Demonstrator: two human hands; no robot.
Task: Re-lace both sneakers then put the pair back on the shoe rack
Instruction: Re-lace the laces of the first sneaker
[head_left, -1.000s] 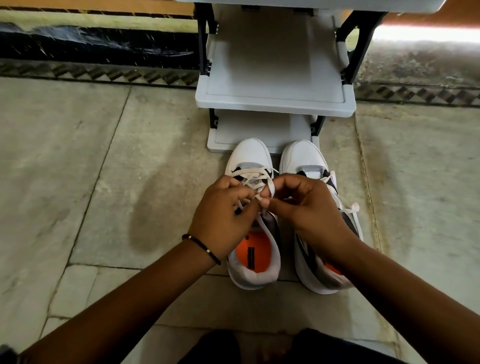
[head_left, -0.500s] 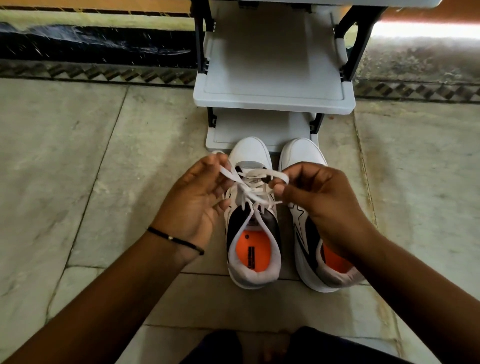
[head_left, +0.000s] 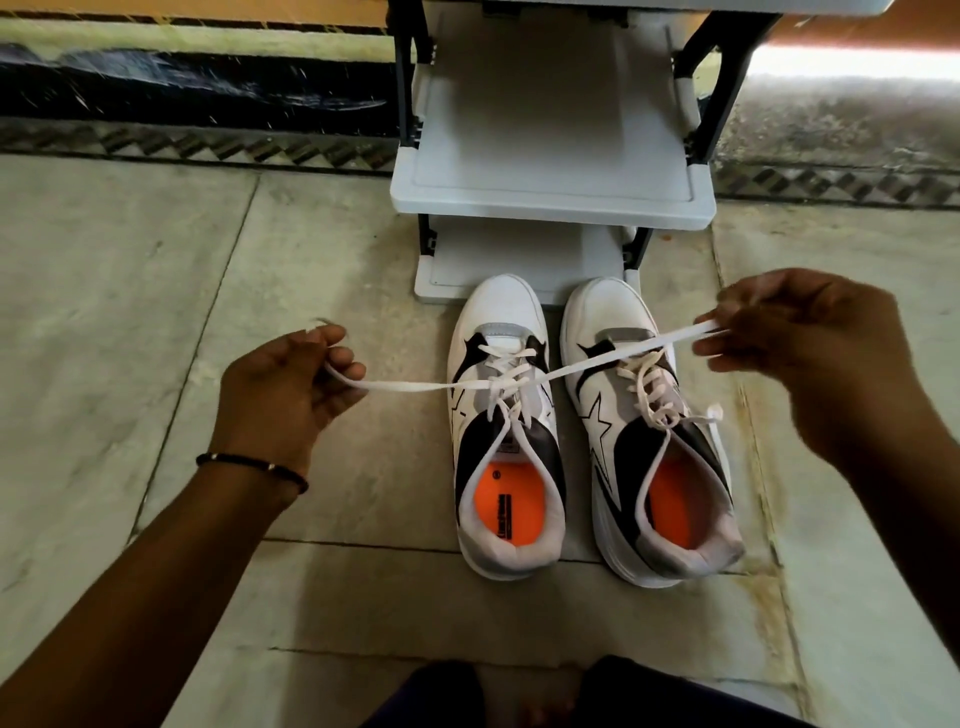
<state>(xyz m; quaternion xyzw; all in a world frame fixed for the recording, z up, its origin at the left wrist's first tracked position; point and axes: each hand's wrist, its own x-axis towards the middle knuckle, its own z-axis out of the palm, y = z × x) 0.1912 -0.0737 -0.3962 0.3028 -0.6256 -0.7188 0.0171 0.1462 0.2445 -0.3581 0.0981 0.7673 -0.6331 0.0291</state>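
Two white and black sneakers with orange insoles stand side by side on the floor, toes toward the rack. The left sneaker (head_left: 504, 431) has its white lace (head_left: 410, 385) stretched taut to both sides from a knot over the tongue. My left hand (head_left: 291, 389) pinches one lace end, left of the shoe. My right hand (head_left: 810, 353) pinches the other end, which crosses over the right sneaker (head_left: 654, 431). The right sneaker's lace lies loose, one end hanging over its outer side. The grey shoe rack (head_left: 550, 208) stands just beyond the toes.
The stone tile floor (head_left: 130, 312) spreads left and right of the shoes. A dark patterned border (head_left: 197, 150) and a wall base run along the back. My knees in dark clothing (head_left: 441, 691) sit at the bottom edge.
Both hands have moved outward from the middle of the left sneaker, pulling its lace ends apart until the lace runs taut sideways. The sneakers have stayed in place.
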